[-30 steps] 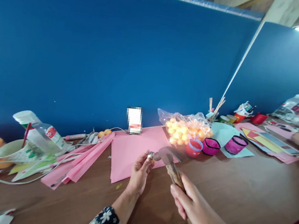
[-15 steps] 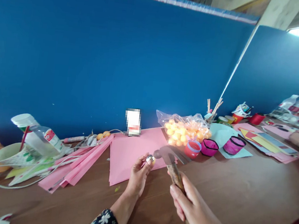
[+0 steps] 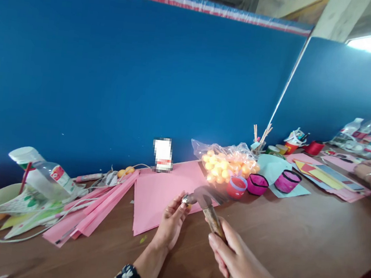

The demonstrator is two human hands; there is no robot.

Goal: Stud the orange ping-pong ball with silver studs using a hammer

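Pinched between the thumb and fingers of my left hand (image 3: 169, 226) is a small shiny silver-and-gold ball (image 3: 185, 199). My right hand (image 3: 235, 249) is wrapped round the wooden handle of a claw hammer (image 3: 212, 219). The hammer's metal head is blurred, and its rounded face is at the ball, partly covering it in view; I cannot tell whether they touch. Both hands are above the table, with pink paper sheets (image 3: 155, 198) lying just beyond the left one.
Behind the hammer lie a bag of orange balls (image 3: 218, 165), a red cup (image 3: 236, 188) and two magenta fabric cups (image 3: 257, 185). At left are pink paper strips (image 3: 97, 211), a plastic bottle (image 3: 51, 179) and a cable. Another person's hand (image 3: 366, 170) rests at far right.
The hammer head has moved left and slightly down, from beside the ball to right at it. My left hand keeps its pinch. The view has shifted slightly.
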